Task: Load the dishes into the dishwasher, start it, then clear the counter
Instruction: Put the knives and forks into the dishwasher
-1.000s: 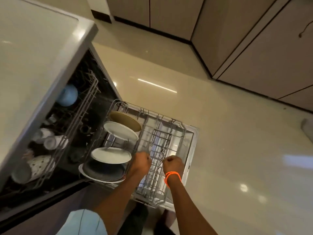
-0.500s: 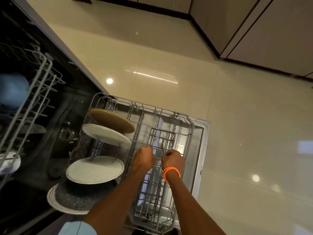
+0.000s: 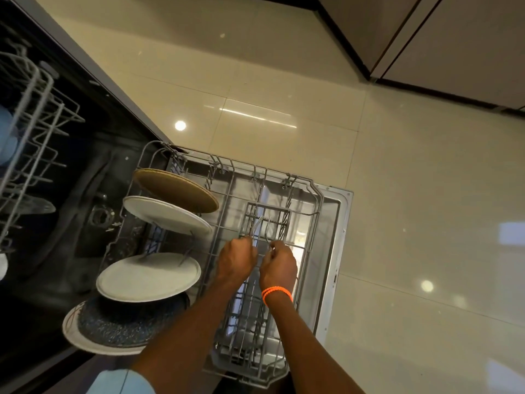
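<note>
Metal cutlery [image 3: 260, 227] pinched above wire cutlery basket [image 3: 268, 213].

Home kitchen: open dishwasher's grey wire lower rack [image 3: 314, 194] held plates; glossy cream floor tiles [image 3: 426, 194], brown flat-fronted cabinets [image 3: 468, 38] far right.

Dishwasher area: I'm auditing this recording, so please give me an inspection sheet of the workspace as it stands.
Surface: glossy tile floor; open dishwasher door under the pulled-out lower rack.
Job's things: brown plate, two white plates, dark speckled dish over a white plate; cutlery at the cutlery basket.
Clutter: nothing seen.
Grippers: left hand and right hand each grip cutlery.
Cables: nothing seen.
Surroundings: upper rack, cabinets.
</note>
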### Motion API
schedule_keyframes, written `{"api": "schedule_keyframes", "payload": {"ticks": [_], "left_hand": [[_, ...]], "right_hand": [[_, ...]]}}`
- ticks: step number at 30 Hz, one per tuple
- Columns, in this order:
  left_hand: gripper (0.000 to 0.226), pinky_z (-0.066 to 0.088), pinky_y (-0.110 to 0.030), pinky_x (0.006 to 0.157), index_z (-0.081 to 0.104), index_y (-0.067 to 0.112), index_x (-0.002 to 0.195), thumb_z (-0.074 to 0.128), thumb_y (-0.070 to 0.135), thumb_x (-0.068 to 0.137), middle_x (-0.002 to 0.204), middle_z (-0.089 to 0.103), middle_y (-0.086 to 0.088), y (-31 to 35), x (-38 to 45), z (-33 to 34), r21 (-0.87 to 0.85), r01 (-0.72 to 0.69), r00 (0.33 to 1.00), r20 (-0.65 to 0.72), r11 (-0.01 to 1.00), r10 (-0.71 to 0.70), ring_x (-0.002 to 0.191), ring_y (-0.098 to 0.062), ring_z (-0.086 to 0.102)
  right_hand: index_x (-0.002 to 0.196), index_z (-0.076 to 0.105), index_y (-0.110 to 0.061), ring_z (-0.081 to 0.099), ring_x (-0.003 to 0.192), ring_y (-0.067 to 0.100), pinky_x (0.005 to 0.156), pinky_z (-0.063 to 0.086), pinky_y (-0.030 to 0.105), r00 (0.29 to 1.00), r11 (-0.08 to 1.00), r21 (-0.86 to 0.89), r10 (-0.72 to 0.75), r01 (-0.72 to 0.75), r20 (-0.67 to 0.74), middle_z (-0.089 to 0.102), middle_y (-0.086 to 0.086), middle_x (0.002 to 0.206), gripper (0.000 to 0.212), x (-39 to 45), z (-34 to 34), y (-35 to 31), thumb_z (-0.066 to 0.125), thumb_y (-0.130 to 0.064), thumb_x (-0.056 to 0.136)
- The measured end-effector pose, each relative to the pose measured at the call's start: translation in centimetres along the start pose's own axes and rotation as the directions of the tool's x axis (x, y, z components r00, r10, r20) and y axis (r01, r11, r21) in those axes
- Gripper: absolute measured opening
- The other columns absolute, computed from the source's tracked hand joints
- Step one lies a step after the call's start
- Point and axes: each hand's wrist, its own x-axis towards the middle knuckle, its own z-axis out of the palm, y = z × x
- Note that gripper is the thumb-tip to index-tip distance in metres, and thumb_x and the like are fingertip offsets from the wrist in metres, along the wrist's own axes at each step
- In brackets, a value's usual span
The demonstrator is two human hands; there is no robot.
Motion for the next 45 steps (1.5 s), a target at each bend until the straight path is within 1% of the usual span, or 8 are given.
{"api": "schedule_keyframes", "payload": {"ticks": [3, 9, 20, 30, 35, 40, 43, 45], "left_hand": [[0.02, 0.047, -0.033, 0.068, 0.066, 0.007, 0.096, 0.054, 0.023, 0.097, 0.093, 0.073, -0.016, 0.1, 0.1, 0.1, -0.007, -0.022, 0.999, -0.037, 1.0, 0.022, 0.089, -0.032, 0.07], [0.014, 0.041, -0.028, 0.061, 0.063, 0.007, 0.095, 0.055, 0.019, 0.097, 0.084, 0.07, -0.012, 0.1, -0.7, 1.0, -0.105, -0.083, 0.99, -0.122, 0.991, 0.07, 0.077, -0.028, 0.068], [0.011, 0.058, -0.038, 0.072, 0.066, 0.009, 0.093, 0.058, 0.018, 0.095, 0.086, 0.071, -0.012, 1.0, 1.0, 0.7, -0.016, 0.009, 0.999, -0.032, 1.0, -0.01, 0.083, -0.029, 0.069], [0.007, 0.057, -0.037, 0.073, 0.064, 0.011, 0.093, 0.062, 0.018, 0.094, 0.087, 0.07, -0.008, 1.2, 0.8, 1.1, -0.011, 0.05, 0.998, -0.023, 0.999, -0.05, 0.083, -0.026, 0.068], [0.005, 0.052, -0.032, 0.066, 0.064, 0.012, 0.091, 0.061, 0.015, 0.094, 0.084, 0.069, -0.007, 1.0, 0.6, 1.3, -0.022, 0.017, 0.998, -0.055, 1.0, -0.019, 0.078, -0.023, 0.067], [0.008, 0.039, -0.027, 0.06, 0.062, 0.011, 0.086, 0.06, 0.013, 0.094, 0.079, 0.067, -0.006, 0.9, 0.5, 1.2, -0.024, -0.001, 0.997, -0.08, 1.0, -0.001, 0.067, -0.016, 0.054], [0.01, 0.05, -0.031, 0.06, 0.061, 0.012, 0.084, 0.061, 0.012, 0.094, 0.077, 0.068, -0.005, 0.7, 0.4, 1.2, -0.014, -0.026, 0.997, -0.079, 1.0, 0.025, 0.069, -0.02, 0.063], [0.009, 0.057, -0.034, 0.065, 0.064, 0.012, 0.087, 0.06, 0.011, 0.094, 0.078, 0.069, -0.005, 0.6, 0.5, 1.3, -0.005, -0.053, 0.997, -0.063, 0.999, 0.052, 0.072, -0.022, 0.067]], "right_hand": [[0.1, 0.061, -0.02, 0.062, 0.078, 0.019, 0.071, 0.055, 0.036, 1.0, 1.0, 0.003, 0.003, -0.003, 0.027, 0.065, 0.0, 0.087, 0.021, 0.8, 0.2, -0.2, 0.053, -0.003, 0.091], [0.085, 0.058, -0.014, 0.059, 0.07, 0.025, 0.062, 0.052, 0.035, 0.995, 0.999, -0.023, 0.048, -0.046, 0.087, 0.062, 0.006, 0.076, 0.02, 2.0, 0.6, -0.2, 0.05, 0.004, 0.082], [0.087, 0.057, -0.01, 0.059, 0.071, 0.027, 0.065, 0.051, 0.037, 0.995, 0.998, -0.06, 0.039, -0.033, 0.096, 0.061, 0.008, 0.077, 0.022, 2.5, 0.8, 0.1, 0.042, 0.007, 0.084], [0.092, 0.059, -0.017, 0.063, 0.078, 0.026, 0.067, 0.05, 0.03, 0.99, 0.987, -0.158, 0.042, -0.02, 0.137, 0.068, 0.006, 0.088, 0.005, 2.8, 0.5, 0.3, 0.059, -0.011, 0.091], [0.094, 0.059, -0.018, 0.065, 0.082, 0.028, 0.07, 0.053, 0.032, 0.986, 0.983, -0.181, 0.014, 0.017, 0.166, 0.07, 0.008, 0.092, 0.007, 2.9, 0.7, 0.6, 0.059, -0.013, 0.09], [0.1, 0.059, -0.016, 0.067, 0.085, 0.032, 0.071, 0.053, 0.034, 0.981, 0.943, -0.319, -0.032, 0.093, 0.192, 0.068, 0.009, 0.092, 0.011, 3.5, 0.8, 0.4, 0.058, -0.013, 0.089], [0.104, 0.055, -0.015, 0.066, 0.086, 0.033, 0.067, 0.045, 0.033, 0.984, 0.938, -0.335, -0.03, 0.089, 0.177, 0.068, 0.01, 0.093, 0.018, 3.9, 0.8, 0.1, 0.058, -0.011, 0.087], [0.108, 0.052, -0.014, 0.066, 0.083, 0.032, 0.068, 0.049, 0.035, 0.987, 0.941, -0.331, -0.017, 0.07, 0.159, 0.068, 0.009, 0.091, 0.024, 4.0, 0.9, 0.0, 0.06, -0.011, 0.086]]}}
